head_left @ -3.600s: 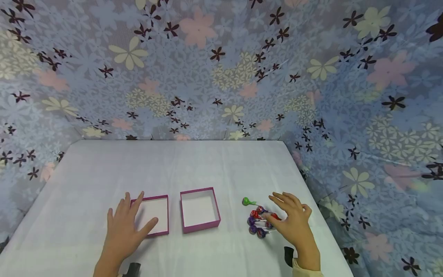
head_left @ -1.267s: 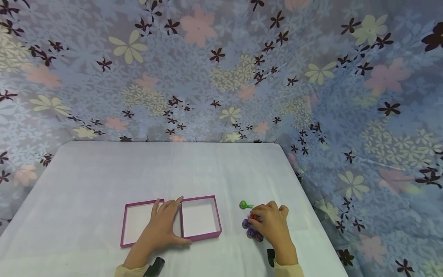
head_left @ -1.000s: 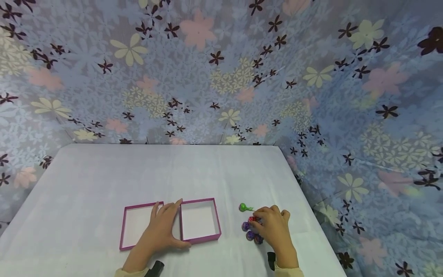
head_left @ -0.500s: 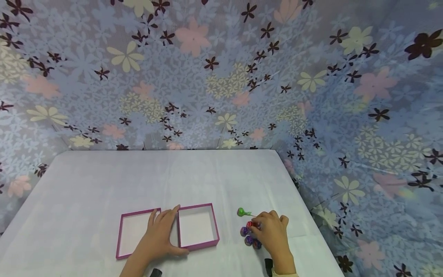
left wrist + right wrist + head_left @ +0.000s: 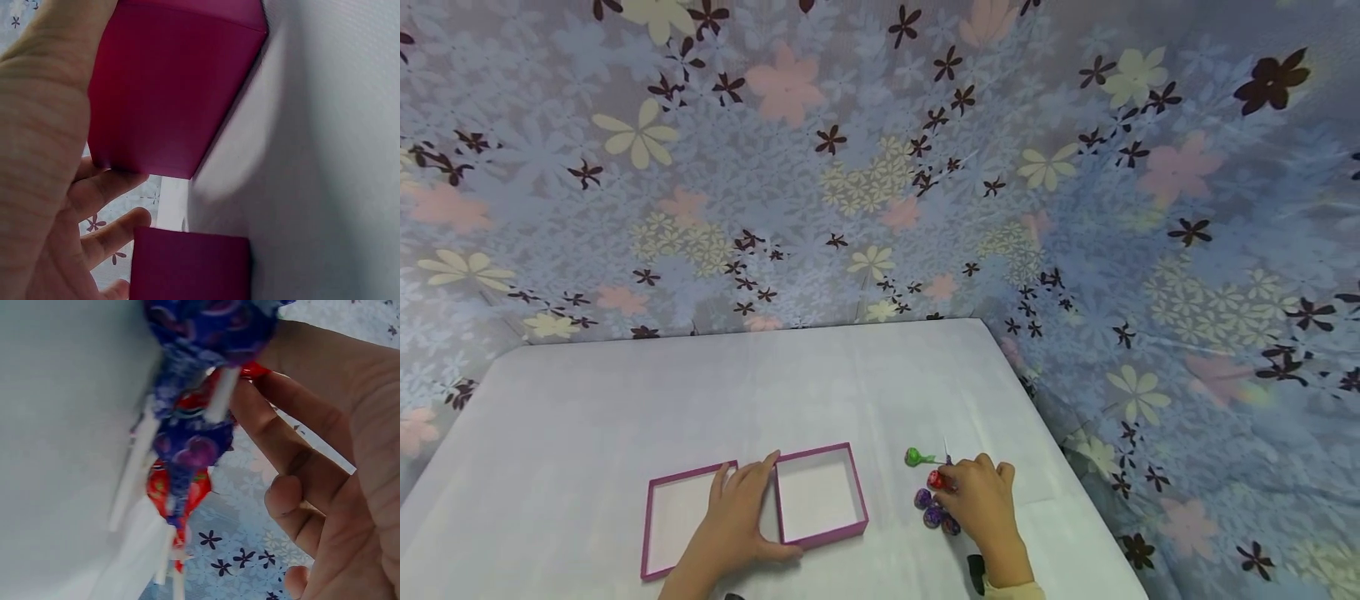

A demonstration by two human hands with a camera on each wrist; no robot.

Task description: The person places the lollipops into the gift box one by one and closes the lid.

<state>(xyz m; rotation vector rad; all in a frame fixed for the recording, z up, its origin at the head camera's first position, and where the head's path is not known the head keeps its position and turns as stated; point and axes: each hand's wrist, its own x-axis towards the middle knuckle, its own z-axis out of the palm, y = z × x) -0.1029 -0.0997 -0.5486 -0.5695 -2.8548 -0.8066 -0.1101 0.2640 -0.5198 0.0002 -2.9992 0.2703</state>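
Observation:
My left hand [image 5: 730, 517] grips the right-hand open pink-edged box [image 5: 827, 537], thumb at its front left corner and fingertips at the back left corner. In the left wrist view, the fingers lie along the end of that box's magenta wall [image 5: 178, 87]. A second, shallower pink-edged box [image 5: 676, 517] lies left, partly behind the hand. My right hand [image 5: 988, 504] pinches a red-wrapped lollipop [image 5: 936, 479] between thumb and fingertips. Beside it lie purple-wrapped lollipops [image 5: 933, 517]; in the right wrist view one purple lollipop [image 5: 212, 328] partly covers the pinched one.
A green-wrapped lollipop [image 5: 913, 457] lies just behind the pile. Near it a thin white stick [image 5: 946, 448] points away from me. All this is on a white-covered table [image 5: 715, 400], with flowered cloth [image 5: 850, 167] hanging behind and to the right.
The left hand has come from over the left box to the right box's left side. My right hand has lowered and closed on a red lollipop. Lately both hands stay nearly still.

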